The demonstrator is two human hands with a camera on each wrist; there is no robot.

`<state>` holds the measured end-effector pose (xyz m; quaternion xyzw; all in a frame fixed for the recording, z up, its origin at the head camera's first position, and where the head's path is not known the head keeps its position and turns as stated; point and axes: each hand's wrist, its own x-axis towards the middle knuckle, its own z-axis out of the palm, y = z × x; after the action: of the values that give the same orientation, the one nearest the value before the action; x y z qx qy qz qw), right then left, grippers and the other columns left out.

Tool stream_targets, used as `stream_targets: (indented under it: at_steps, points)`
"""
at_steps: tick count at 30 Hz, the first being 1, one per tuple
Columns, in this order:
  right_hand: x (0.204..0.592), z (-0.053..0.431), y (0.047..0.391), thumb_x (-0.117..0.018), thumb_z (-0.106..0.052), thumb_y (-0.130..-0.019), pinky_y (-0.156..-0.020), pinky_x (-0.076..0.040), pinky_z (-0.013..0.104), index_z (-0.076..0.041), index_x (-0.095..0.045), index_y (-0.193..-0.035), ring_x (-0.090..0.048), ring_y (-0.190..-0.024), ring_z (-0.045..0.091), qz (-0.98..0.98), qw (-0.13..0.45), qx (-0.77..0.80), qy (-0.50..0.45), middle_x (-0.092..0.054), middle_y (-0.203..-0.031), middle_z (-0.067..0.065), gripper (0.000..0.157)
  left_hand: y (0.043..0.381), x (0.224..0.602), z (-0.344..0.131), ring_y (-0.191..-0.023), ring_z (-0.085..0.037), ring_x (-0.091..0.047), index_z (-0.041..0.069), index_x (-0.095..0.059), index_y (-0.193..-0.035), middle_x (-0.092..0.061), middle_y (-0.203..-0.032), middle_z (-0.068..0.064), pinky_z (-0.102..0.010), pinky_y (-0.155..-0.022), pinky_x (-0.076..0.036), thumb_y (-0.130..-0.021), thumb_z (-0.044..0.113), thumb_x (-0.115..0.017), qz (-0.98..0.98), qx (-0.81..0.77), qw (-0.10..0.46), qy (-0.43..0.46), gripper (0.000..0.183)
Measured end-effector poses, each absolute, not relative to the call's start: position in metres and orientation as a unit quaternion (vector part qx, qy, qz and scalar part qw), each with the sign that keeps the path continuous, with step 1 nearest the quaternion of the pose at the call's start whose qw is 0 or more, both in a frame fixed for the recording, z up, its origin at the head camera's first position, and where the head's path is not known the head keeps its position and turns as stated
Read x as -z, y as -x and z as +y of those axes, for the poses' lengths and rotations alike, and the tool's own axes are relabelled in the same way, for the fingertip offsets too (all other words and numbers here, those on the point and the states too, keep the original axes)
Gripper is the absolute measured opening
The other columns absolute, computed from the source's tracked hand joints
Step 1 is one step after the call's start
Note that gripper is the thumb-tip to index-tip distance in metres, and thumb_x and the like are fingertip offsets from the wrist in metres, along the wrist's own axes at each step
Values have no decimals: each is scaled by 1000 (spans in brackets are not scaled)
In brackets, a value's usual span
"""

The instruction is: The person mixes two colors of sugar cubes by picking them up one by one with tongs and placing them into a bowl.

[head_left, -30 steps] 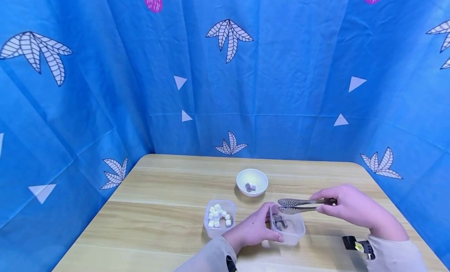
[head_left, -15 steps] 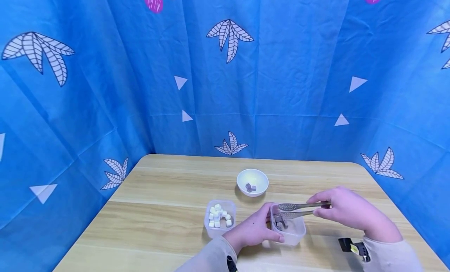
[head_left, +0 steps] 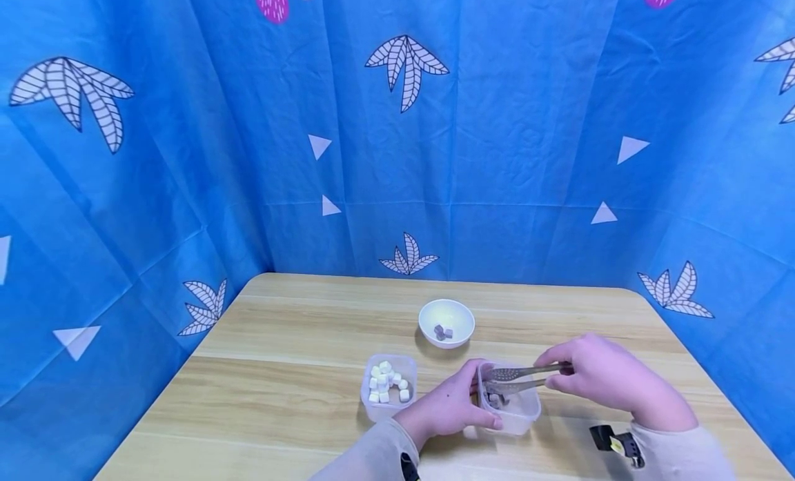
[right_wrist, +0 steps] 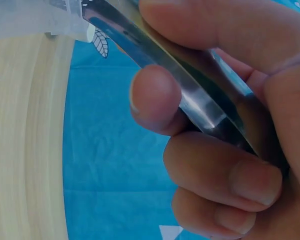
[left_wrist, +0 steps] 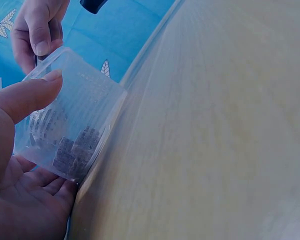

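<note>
My left hand holds a clear plastic container standing on the table, thumb on its near wall and fingers round the far side. Several brown cubes lie in it, seen through the wall in the left wrist view. My right hand grips metal tongs with perforated tips. Those tips reach down inside the container, close over the brown cubes, slightly apart and partly covering them in the head view. In the right wrist view, the tongs' arms run between thumb and curled fingers.
Behind the container stands a white bowl with a few brown cubes in it. Left of my left hand is another clear container of white cubes. A blue curtain borders the wooden table.
My right hand has moved left and slightly down, lowering the tongs from above the rim into the container. The left hand and its container have stayed in place.
</note>
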<state>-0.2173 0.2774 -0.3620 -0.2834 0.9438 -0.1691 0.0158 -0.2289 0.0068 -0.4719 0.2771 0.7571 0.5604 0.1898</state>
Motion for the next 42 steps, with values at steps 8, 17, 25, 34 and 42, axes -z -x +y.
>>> stream_targets:
  at_steps: [8, 17, 25, 34, 42]
  points:
    - [363, 270, 215, -77, -28, -86, -50, -38, 24, -27, -78, -107, -44, -54, -1, 947, 19, 157, 279, -67, -86, -20, 21, 229, 473, 6, -125, -6, -52, 22, -40, -146, -57, -133, 10, -28, -110, -38, -76, 18, -88, 756, -563, 194, -274, 86]
    - [360, 270, 212, -79, -28, -85, -53, -39, 25, -30, -78, -106, -45, -58, -2, 952, 6, 131, 276, -68, -88, -19, 21, 229, 473, 6, -127, -8, -51, 23, -40, -146, -57, -135, 10, -32, -112, -36, -75, 22, -89, 763, -559, 196, -260, 87]
    - [363, 269, 213, -79, -29, -85, -55, -40, 25, -30, -78, -104, -46, -60, -3, 947, 4, 130, 292, -69, -88, -19, 20, 229, 474, 6, -126, -8, -51, 21, -40, -147, -57, -134, 9, -31, -112, -36, -75, 24, -89, 766, -556, 197, -255, 88]
    - [361, 272, 214, -78, -29, -87, -65, -51, 33, -31, -78, -104, -56, -74, -2, 945, -2, 119, 305, -71, -94, -18, 17, 229, 474, 6, -126, -9, -51, 18, -40, -147, -57, -134, 8, -30, -111, -38, -76, 17, -89, 758, -560, 194, -271, 86]
    - [357, 282, 212, -74, -33, -91, -71, -54, 38, -31, -77, -105, -63, -85, 2, 945, -1, 123, 304, -71, -97, -18, 15, 231, 474, 7, -127, -7, -51, 23, -41, -145, -56, -135, 11, -30, -111, -37, -75, 16, -88, 751, -566, 195, -279, 84]
